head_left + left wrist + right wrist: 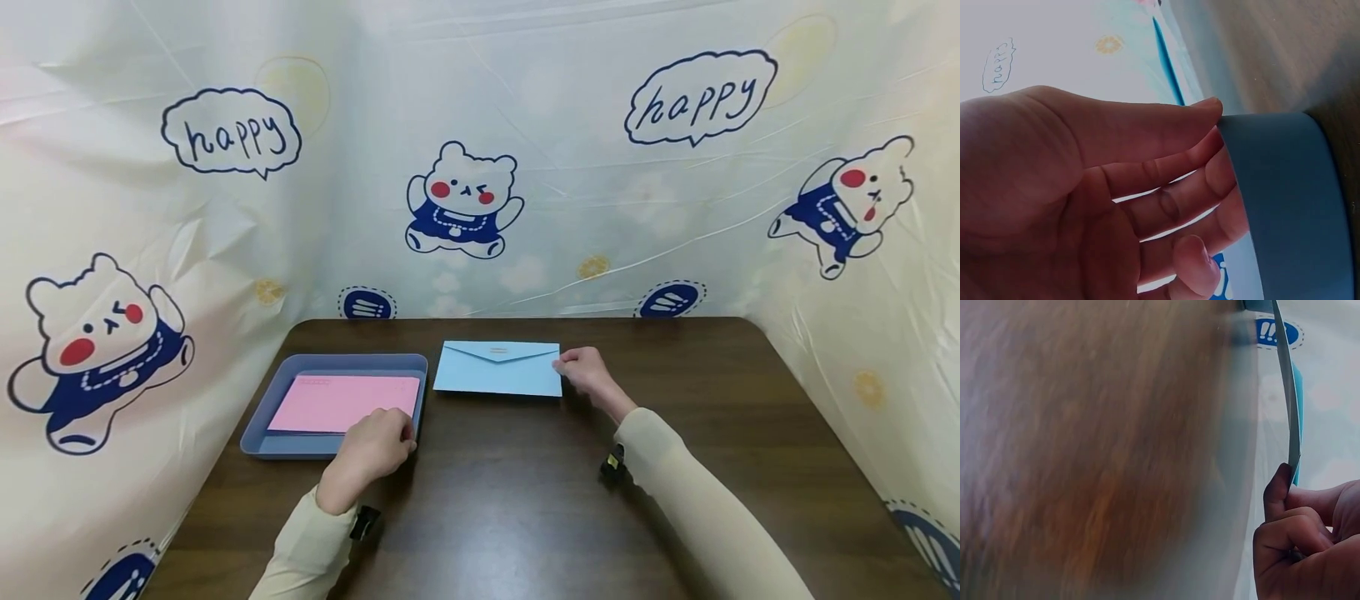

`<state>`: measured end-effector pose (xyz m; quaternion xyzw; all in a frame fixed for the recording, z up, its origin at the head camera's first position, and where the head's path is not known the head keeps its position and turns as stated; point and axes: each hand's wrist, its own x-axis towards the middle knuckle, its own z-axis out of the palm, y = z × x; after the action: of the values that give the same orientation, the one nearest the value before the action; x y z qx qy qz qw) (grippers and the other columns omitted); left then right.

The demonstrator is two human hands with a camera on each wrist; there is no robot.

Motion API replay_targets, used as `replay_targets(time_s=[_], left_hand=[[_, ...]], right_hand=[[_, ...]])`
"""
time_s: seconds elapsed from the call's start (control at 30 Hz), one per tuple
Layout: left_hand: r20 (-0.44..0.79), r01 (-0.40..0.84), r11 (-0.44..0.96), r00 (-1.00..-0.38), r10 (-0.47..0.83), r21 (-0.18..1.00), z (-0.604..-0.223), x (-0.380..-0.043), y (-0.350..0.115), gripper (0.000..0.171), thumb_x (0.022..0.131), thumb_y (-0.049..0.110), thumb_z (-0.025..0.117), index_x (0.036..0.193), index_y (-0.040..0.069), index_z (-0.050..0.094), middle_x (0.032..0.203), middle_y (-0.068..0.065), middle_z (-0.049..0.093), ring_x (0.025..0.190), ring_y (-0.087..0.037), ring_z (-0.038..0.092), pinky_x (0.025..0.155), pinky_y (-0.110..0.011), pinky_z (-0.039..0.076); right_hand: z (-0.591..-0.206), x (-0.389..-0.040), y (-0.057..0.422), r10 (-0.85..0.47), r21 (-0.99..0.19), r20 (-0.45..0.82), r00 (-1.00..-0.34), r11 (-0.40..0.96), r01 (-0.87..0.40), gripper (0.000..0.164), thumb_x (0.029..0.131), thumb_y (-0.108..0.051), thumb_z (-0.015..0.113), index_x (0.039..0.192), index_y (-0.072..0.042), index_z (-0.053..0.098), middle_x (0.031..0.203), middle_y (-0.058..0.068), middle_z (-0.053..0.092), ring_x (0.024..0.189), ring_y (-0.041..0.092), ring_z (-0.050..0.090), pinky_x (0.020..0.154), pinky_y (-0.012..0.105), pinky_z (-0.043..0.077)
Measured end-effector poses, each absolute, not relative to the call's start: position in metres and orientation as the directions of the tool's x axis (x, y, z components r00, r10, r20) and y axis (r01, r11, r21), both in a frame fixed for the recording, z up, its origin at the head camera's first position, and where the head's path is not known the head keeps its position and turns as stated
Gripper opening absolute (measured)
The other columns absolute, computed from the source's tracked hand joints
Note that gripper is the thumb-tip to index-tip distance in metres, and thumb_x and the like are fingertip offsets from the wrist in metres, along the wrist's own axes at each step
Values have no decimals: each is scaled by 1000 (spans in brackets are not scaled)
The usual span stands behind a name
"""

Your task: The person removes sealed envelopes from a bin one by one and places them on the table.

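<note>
My left hand (375, 446) holds the front right corner of a blue-grey tray (288, 456). In the left wrist view, the thumb lies against the top of the tray wall (1291, 200), with the other fingers curled behind it. Inside the tray lies a pink envelope (337, 404), partly hidden by that hand. To the tray's right, my right hand (588, 372) pinches the right edge of a light blue envelope (495, 379), whose pointed flap faces up. The right wrist view shows this envelope (1288, 394) nearly edge-on between thumb and fingers, apparently lifted off the table.
The dark brown wooden table (525, 500) has rounded far corners. A pale curtain (570, 208) printed with cartoon bears and "happy" bubbles hangs behind it and along both sides.
</note>
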<state>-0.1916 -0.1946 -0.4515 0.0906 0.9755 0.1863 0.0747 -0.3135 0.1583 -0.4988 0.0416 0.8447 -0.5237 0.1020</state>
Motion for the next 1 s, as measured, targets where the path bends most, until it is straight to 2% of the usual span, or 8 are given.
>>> replay_targets(time_s=[0.37,0.83,1.0], left_hand=[[-168,126,921,-965,199,369,-449,-194,-194,21,93,4,74,75,12,65,68,-3,55,62,-21,53,57,-37,44],[-195,132,929,-958,209,345,-445,-195,-193,16,91,4,76,79,10,67,72,-2,57,66,-21,54,60,-38,47],[-190,139,931,-959,212,337,-444,-196,-192,17,92,5,76,79,10,67,72,-2,57,66,-21,54,60,-39,47]], right_hand=[[-499,-317,167,-18,-856,-241,-970,475,204,22,106,-18,65,96,0,71,65,1,44,52,16,41,55,30,38],[-501,-320,165,-14,-839,-242,-970,506,202,20,106,-16,64,102,2,70,61,0,40,48,14,36,50,29,35],[-504,-323,166,-14,-836,-243,-970,510,202,19,106,-15,64,98,1,69,59,-1,39,47,13,35,50,29,34]])
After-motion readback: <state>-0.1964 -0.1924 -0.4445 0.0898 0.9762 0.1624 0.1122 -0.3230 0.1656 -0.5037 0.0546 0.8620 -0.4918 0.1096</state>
